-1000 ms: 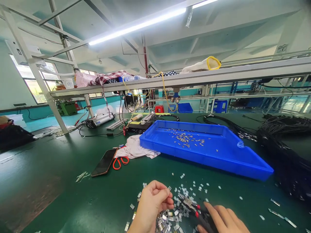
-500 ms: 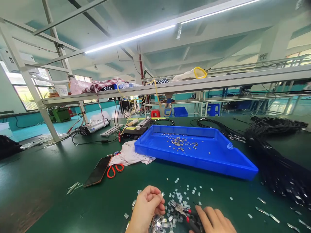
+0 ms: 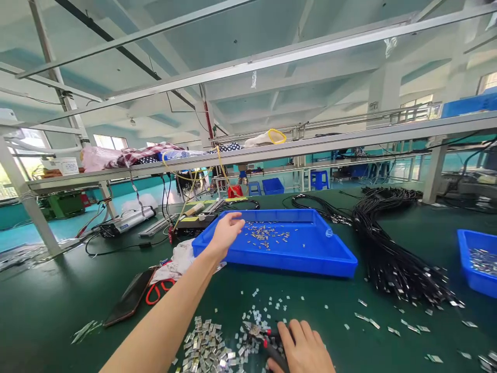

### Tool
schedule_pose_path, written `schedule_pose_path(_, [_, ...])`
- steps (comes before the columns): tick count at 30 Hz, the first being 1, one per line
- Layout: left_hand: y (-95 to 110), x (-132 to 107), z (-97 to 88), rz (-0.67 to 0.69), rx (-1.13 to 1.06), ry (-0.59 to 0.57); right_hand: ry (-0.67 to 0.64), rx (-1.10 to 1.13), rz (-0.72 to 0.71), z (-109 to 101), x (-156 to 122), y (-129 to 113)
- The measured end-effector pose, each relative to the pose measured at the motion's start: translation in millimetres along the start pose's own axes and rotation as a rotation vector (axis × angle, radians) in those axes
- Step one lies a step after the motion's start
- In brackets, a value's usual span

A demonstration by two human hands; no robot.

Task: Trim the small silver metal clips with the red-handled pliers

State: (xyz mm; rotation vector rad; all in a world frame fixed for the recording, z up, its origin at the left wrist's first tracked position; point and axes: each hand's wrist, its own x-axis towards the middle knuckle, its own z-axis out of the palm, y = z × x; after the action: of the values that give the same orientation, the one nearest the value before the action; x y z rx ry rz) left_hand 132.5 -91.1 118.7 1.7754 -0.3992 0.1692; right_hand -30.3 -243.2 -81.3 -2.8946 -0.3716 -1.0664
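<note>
1. L hand (image 3: 227,230) is stretched out over the near-left corner of the blue tray (image 3: 310,259), fingers loosely spread, palm down; nothing visible in it.
2. R hand (image 3: 301,349) sits at 6 o'clock low in view, curled around the dark, red-marked grips of small pliers (image 3: 264,336); tool tip points to 9 o'clock.
3. Pile of small metal clips (image 3: 205,347) lies on the green bench at 7 o'clock, just beside the pliers tip; more clips scattered toward 3 o'clock.
4. Inside the tray, a thin scatter of metal bits (image 3: 266,235) at 1 o'clock from the L hand, close to its fingertips.
5. Red-handled scissors (image 3: 157,291) and a dark phone (image 3: 130,303) at 9 o'clock, touching a white cloth (image 3: 178,259).
6. Black cable bundle (image 3: 388,248) at 3 o'clock, apart from the tray; second blue bin (image 3: 471,274) at far right edge.
</note>
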Motion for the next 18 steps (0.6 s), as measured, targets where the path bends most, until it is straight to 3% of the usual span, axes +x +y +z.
schedule_pose_path(3, [-11, -9, -4.8, 0.008, 0.148, -0.122, -0.025, 0.068, 0.014, -8, 1, 2])
schedule_pose_path(8, [-54, -74, -29.3, -0.064, 0.439, -0.383, -0.043, 0.128, 0.016, -18, 1, 3])
schedule_pose_path(13, [-80, -118, -55.5, -0.145, 0.634, -0.436, 0.023, 0.111, 0.014, -20, 4, 2])
schedule_pose_path(18, [-88, -133, -58.8, -0.147, 0.732, -0.402, 0.08, 0.107, -0.012, -15, 5, 7])
